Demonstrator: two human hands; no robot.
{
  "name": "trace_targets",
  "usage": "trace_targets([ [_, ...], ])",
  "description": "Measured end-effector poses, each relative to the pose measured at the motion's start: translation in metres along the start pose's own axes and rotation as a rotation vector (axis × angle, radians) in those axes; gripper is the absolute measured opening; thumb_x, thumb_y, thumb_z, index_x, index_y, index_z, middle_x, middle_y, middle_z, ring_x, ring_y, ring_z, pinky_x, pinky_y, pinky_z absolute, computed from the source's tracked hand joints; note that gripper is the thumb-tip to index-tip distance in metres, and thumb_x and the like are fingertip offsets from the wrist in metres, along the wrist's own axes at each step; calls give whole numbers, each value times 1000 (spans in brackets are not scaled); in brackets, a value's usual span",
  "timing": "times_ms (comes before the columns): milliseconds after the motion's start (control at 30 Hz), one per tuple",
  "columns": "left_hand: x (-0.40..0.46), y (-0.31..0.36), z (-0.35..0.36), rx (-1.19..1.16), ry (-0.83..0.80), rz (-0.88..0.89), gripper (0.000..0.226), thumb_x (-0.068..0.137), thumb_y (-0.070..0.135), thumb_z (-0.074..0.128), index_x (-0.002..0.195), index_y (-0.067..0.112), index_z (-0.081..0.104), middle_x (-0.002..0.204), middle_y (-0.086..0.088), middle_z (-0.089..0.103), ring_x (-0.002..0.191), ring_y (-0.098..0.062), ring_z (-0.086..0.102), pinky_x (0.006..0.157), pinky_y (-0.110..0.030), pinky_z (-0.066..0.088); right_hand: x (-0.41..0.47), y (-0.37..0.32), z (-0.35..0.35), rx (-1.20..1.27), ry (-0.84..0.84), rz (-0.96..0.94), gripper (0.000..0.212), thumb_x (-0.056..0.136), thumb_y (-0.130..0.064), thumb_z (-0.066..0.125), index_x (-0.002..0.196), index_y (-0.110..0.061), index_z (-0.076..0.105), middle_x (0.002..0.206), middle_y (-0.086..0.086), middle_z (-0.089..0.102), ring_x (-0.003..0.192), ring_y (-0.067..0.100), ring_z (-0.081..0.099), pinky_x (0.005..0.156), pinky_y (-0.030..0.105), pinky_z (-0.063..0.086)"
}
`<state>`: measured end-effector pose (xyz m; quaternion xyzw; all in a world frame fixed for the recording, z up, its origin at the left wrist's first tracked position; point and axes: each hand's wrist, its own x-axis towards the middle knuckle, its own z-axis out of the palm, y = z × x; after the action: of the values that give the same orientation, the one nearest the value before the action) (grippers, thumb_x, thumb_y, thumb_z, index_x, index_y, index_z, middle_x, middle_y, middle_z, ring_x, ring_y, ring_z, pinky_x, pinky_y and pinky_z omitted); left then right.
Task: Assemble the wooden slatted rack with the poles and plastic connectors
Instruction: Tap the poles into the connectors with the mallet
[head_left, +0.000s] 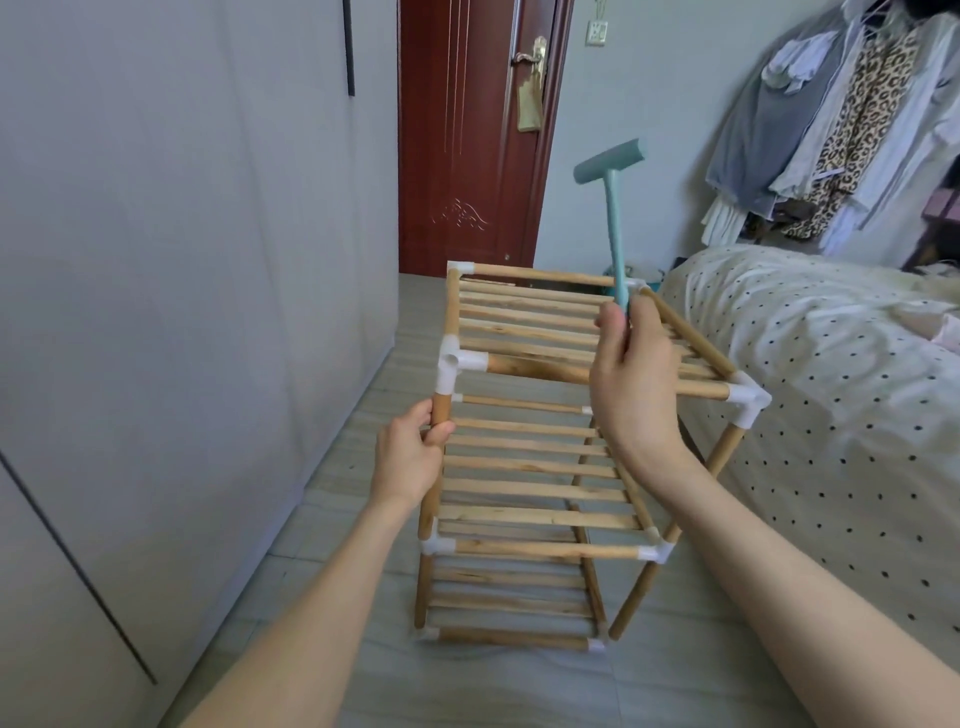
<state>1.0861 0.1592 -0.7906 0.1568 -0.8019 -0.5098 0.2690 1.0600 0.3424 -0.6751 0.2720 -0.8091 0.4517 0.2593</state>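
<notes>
The rack (540, 457) stood on the floor (363, 395) beside the bed (831, 389), all 3 slatted tiers in place. The left hand (410, 457) gripped the near-left pole (440, 415), fingers curled round it just below a white connector (453, 366). The right hand (631, 384) pinched the handle of a teal mallet (613, 208), head raised above the top tier. Best bet, I'd say: keep that pole braced, strike squarely down on the connector, light taps so the plastic seats without cracking. Count: 1 mallet, 2 hands; roughly 9 connectors showed, others hidden. Behind stood 1 red door (467, 135).
</notes>
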Motion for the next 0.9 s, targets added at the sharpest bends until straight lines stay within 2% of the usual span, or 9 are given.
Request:
trace_targets([
  [100, 1, -2, 1, -5, 19, 12, 17, 89, 11, 60, 105, 13, 66, 99, -4, 70, 99, -20, 63, 91, -41, 50, -10, 4, 3, -210, -382, 10, 19, 99, -24, 39, 94, -12, 54, 74, 4, 59, 63, 20, 57, 61, 33, 51],
  [233, 2, -2, 2, -35, 6, 2, 18, 90, 11, 59, 107, 15, 65, 100, -2, 69, 102, -17, 62, 93, -38, 49, 7, 5, -10, -49, 57, -20, 14, 99, -19, 41, 91, -11, 50, 61, -8, 46, 48, 2, 45, 45, 13, 36],
  [267, 3, -2, 2, -36, 5, 3, 18, 90, 11, 59, 107, 15, 65, 100, -2, 69, 102, -17, 62, 93, -37, 49, 7, -1, -10, -38, 20, -29, 13, 100, -18, 40, 92, -11, 48, 63, -6, 47, 50, 1, 47, 47, 12, 38],
  [367, 3, -4, 2, -40, 13, -3, 20, 90, 12, 60, 109, 14, 65, 99, -2, 68, 101, -18, 62, 93, -38, 49, -4, 3, -2, -185, -450, 9, 16, 100, -19, 40, 98, -10, 53, 79, 4, 58, 65, 10, 54, 60, 27, 49],
  [500, 4, -4, 1, -43, 0, -25, 21, 91, 15, 59, 111, 17, 64, 101, 0, 68, 101, -17, 61, 93, -37, 48, 1, 3, -3, -41, -69, -16, 10, 99, -19, 41, 93, -13, 46, 63, -7, 44, 48, 5, 39, 44, 15, 34],
  [600, 2, -4, 2, -56, 12, -14, 21, 91, 14, 59, 110, 18, 65, 99, 1, 68, 99, -16, 62, 91, -36, 49, -7, 5, 1, -241, -513, -59, 12, 99, -23, 42, 91, -16, 49, 68, -7, 47, 60, 13, 49, 58, 29, 42],
  [767, 3, -3, 1, -59, 4, -19, 22, 91, 13, 59, 112, 19, 64, 100, 2, 68, 101, -16, 62, 92, -37, 49, 13, -11, -14, -75, -90, -32, 10, 100, -18, 39, 92, -13, 44, 63, -6, 44, 51, 8, 41, 45, 12, 35],
  [833, 3, -4, 2, -59, 18, -8, 20, 90, 12, 59, 108, 18, 65, 98, 1, 70, 100, -16, 63, 92, -39, 49, 2, -6, -8, -235, -461, -62, 10, 100, -21, 39, 92, -16, 44, 70, -5, 48, 58, 12, 48, 56, 19, 44],
  [900, 3, -4, 2, -56, 17, -6, 19, 90, 12, 59, 108, 17, 65, 98, 1, 70, 100, -16, 63, 92, -37, 49, 10, -3, -13, -283, -497, -84, 16, 100, -23, 39, 90, -15, 48, 69, -5, 48, 58, 10, 46, 56, 22, 42],
])
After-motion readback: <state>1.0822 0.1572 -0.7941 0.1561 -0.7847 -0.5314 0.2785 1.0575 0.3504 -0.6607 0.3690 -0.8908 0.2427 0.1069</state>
